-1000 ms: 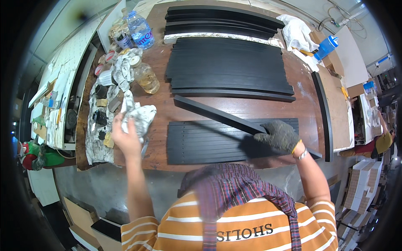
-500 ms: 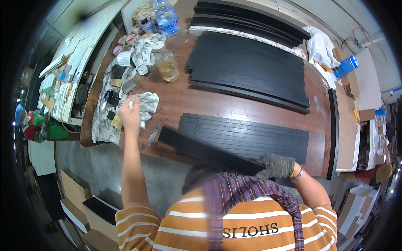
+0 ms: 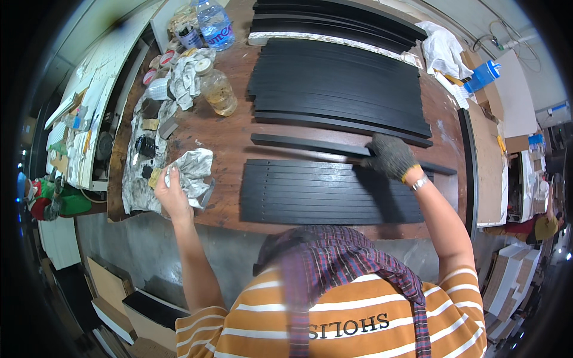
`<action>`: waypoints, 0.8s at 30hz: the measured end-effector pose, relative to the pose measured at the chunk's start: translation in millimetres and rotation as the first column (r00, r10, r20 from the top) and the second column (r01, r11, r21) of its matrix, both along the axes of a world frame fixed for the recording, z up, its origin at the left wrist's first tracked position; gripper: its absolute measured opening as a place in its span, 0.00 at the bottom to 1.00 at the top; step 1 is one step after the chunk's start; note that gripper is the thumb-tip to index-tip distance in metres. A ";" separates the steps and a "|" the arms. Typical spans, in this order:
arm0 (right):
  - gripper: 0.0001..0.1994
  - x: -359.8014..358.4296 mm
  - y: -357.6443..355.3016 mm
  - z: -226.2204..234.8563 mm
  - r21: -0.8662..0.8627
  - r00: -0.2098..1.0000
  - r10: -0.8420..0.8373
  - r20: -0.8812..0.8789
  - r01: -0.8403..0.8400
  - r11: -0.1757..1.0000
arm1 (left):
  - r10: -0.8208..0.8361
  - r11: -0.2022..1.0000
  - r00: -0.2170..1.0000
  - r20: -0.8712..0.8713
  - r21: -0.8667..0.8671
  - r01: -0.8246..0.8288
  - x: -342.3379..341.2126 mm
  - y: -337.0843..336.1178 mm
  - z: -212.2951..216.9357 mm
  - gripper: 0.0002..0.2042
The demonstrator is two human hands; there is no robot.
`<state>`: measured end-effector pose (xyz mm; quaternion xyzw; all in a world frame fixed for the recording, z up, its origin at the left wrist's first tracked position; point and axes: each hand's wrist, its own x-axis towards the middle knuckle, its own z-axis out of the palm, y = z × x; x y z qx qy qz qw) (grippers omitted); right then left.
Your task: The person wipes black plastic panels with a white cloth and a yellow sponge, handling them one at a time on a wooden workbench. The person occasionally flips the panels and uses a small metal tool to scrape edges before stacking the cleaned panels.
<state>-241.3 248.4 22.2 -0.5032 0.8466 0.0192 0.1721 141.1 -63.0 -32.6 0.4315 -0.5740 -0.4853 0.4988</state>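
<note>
My right hand [image 3: 391, 159], in a dark grey knit glove, grips a long black slat [image 3: 310, 144] toward its right end. The slat lies level, low over the brown table, between a near row of black slats [image 3: 322, 191] and a larger far group of black slats [image 3: 337, 83]. Bare, my left hand [image 3: 173, 196] pinches a white rag with dark smudges [image 3: 194, 169] by the table's near left edge. A small metallic-looking piece [image 3: 206, 196] shows partly beside the rag.
Left on the table [image 3: 230, 134] are a stained cloth [image 3: 136, 185], a jar of yellowish liquid [image 3: 218, 95] and a large water bottle [image 3: 215, 27]. At the right stand a blue bottle [image 3: 482, 76] and a white bag [image 3: 443, 49]. One long black piece [image 3: 468, 173] runs along the right edge.
My right hand has carried the black slat away from me, from a slanted hold near my body to level between the slat groups. My left hand and rag have come slightly nearer. The view has shifted.
</note>
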 end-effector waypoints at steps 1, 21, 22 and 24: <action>0.22 -8.4 -5.8 -11.5 0.021 0.999 -0.045 0.004 0.044 0.999 | 0.004 1.000 1.000 -0.013 0.013 -0.004 2.0 1.5 -0.8 0.09; 0.23 -26.4 57.8 -79.1 -0.174 0.958 -0.205 0.201 0.241 0.955 | -0.255 0.960 0.964 -0.080 0.095 0.262 -29.1 28.3 -3.9 0.08; 0.24 -26.7 51.9 -76.8 -0.135 0.961 -0.236 0.145 0.256 0.957 | -0.270 0.963 0.962 0.029 0.027 0.269 -41.3 33.6 3.6 0.08; 0.24 -24.5 39.4 -61.3 -0.152 0.960 -0.253 0.119 0.269 0.951 | -0.342 0.925 0.926 0.163 -0.113 0.362 -68.6 49.8 24.1 0.07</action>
